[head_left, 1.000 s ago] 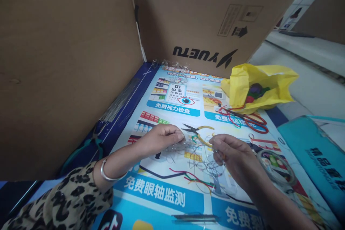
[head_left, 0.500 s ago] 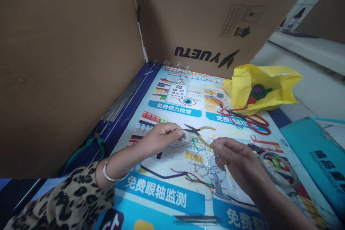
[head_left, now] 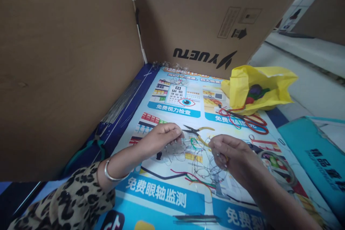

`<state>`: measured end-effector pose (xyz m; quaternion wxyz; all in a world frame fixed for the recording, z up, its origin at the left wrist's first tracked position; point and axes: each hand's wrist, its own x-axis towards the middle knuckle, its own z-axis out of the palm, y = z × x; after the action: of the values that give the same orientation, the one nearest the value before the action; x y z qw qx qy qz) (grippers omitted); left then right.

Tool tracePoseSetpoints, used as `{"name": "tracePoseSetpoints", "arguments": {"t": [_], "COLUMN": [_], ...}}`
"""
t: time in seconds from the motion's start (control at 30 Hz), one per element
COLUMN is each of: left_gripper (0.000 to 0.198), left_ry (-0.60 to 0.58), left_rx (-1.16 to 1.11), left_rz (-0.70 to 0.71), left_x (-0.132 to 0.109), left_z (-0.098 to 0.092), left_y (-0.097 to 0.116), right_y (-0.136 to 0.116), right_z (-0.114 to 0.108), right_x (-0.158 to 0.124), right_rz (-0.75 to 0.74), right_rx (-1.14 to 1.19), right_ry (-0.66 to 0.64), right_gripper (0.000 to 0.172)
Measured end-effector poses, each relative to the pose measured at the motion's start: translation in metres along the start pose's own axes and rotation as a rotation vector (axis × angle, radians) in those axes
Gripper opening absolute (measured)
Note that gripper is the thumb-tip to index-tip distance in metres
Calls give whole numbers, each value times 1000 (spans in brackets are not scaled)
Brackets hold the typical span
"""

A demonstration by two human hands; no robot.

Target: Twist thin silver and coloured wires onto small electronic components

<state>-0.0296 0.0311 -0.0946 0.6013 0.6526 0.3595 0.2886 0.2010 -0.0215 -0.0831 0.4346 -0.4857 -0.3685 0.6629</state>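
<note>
Thin looped wire (head_left: 205, 167) with bits of coloured thread hangs between my two hands, over a printed poster. My left hand (head_left: 168, 137) pinches one side of it, fingertips pressed together. On the other side, the closed fingers of my right hand (head_left: 229, 149) grip the wire as well. Just behind the wire lie yellow-handled pliers (head_left: 198, 130), their jaws pointing left. Red and green threads (head_left: 191, 178) lie on the poster below the wire. Where exactly each fingertip meets the wire is too fine to make out.
Cardboard walls (head_left: 188, 14) stand behind and at left. A yellow bag (head_left: 239, 86) holds coloured balls, with red-handled scissors (head_left: 256, 124) before it. Teal pliers (head_left: 94, 147) and thin rods (head_left: 118, 106) lie left, a wire coil (head_left: 289, 172) and teal box (head_left: 309, 151) right.
Both hands keep their hold on the wire and have hardly moved. The wire near my left hand hangs a little lower and more spread. The view has shifted slightly.
</note>
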Motion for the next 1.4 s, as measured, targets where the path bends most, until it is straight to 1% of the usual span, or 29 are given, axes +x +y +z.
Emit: {"name": "tracePoseSetpoints", "arguments": {"t": [0.23, 0.5, 0.73, 0.9, 1.07, 1.27, 1.4], "left_gripper": [30, 29, 28, 27, 25, 26, 29], "left_ry": [-55, -23, 17, 48, 37, 24, 20], "left_rx": [-99, -211, -229, -245, -321, -385, -414], "left_rz": [-58, -119, -101, -114, -147, -145, -165], "left_x": [1, 3, 5, 6, 5, 4, 3], "left_z": [-2, -1, -1, 1, 1, 2, 3], "left_y": [-3, -6, -7, -6, -8, -8, -6], "right_y": [-7, -3, 0, -2, -5, -6, -8], "right_z": [0, -3, -5, -4, -1, -1, -2], "right_x": [7, 9, 9, 7, 6, 5, 6], "right_rz": [46, 73, 105, 94, 85, 74, 77], "right_rx": [85, 94, 80, 53, 40, 32, 26], "right_ry": [-53, -25, -65, -58, -65, -77, -34], "right_gripper": [20, 21, 19, 20, 21, 22, 24]}}
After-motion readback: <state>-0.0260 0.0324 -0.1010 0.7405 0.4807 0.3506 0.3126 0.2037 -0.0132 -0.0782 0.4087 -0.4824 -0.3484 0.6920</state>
